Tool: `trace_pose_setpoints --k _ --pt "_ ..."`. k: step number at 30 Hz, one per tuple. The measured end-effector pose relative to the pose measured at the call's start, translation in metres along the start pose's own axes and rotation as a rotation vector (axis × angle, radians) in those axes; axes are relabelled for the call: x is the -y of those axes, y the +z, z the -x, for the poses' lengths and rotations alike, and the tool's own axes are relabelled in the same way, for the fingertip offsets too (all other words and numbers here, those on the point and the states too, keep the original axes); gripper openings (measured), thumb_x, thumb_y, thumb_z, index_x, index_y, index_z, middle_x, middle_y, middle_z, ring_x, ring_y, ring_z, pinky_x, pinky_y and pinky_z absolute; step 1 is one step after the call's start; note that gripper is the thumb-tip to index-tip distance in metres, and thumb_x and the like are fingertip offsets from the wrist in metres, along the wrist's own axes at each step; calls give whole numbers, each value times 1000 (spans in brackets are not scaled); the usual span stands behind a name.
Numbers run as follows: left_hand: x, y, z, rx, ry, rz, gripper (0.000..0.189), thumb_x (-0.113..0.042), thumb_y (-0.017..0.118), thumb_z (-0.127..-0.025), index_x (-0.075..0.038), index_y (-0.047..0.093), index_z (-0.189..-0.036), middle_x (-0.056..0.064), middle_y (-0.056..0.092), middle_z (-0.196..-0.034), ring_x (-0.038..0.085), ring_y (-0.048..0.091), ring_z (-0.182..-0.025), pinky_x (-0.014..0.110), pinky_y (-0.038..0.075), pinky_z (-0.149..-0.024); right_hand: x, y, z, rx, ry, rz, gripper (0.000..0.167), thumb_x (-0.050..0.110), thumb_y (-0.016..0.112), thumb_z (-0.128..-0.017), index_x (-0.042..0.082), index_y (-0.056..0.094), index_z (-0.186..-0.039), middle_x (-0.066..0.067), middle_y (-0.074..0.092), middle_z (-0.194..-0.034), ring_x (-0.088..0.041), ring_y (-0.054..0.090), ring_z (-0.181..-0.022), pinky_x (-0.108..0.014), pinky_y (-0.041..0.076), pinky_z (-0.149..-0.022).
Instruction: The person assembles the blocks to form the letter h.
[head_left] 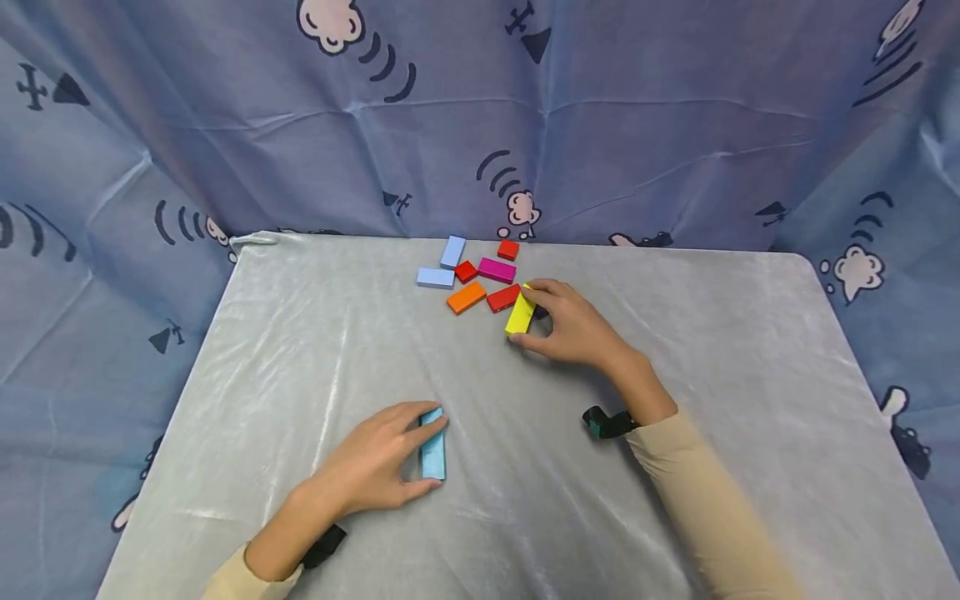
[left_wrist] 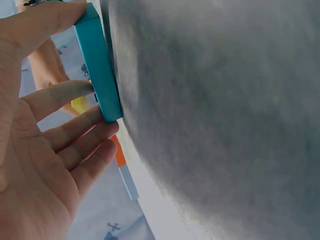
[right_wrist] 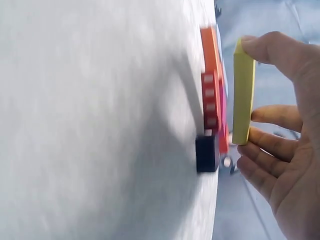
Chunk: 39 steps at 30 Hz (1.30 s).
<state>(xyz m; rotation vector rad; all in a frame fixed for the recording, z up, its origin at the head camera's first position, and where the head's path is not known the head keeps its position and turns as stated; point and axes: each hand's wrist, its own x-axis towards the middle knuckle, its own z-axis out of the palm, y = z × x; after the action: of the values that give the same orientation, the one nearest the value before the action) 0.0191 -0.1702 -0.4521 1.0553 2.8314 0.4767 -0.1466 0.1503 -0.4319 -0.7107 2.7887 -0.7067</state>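
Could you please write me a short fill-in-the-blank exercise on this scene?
1. The right hand holds an oblong block coloured ____.
2. The left hand grips a turquoise block between its ____ and fingers.
3. The far cluster includes exactly ____ pale blue blocks.
4. The hand nearer the far edge of the table is the ____ one.

Missing words: yellow; thumb; two; right.

Grey table (head_left: 712, 333), red, orange, magenta and pale-blue blocks (head_left: 466, 272) clustered
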Motion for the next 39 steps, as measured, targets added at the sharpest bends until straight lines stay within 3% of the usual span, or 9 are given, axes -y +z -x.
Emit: trace_pose_setpoints --k 7,13,25,39 --pt "-6 2 -2 24 19 -16 79 -55 82 -88 -12 61 -150 10 57 -155 26 58 -142 41 50 -120 25 13 2 27 -68 1 80 46 84 -88 3 59 -150 -16 53 -157 -37 51 -145 -56 45 -123" --pt "-10 4 -3 4 38 -32 80 -55 83 -87 -9 61 -149 11 56 -157 27 56 -145 41 49 -120 39 25 3 50 -118 -11 80 46 84 -87 3 59 -150 -15 54 -157 -35 53 -144 -54 48 -121" --pt "-14 2 3 -5 43 -52 70 -48 82 -91 -7 65 -144 8 58 -158 25 55 -148 43 47 -122 59 43 1 73 -201 -7 78 45 85 -88 3 60 -149 -13 57 -153 -30 56 -141 -45 50 -120" --pt "-18 4 11 -22 67 -46 61 -40 82 -92 -7 68 -142 9 61 -155 24 59 -145 43 50 -120 75 60 8 125 -249 16 80 48 81 -90 5 56 -152 -13 55 -156 -29 54 -144 -44 48 -123"
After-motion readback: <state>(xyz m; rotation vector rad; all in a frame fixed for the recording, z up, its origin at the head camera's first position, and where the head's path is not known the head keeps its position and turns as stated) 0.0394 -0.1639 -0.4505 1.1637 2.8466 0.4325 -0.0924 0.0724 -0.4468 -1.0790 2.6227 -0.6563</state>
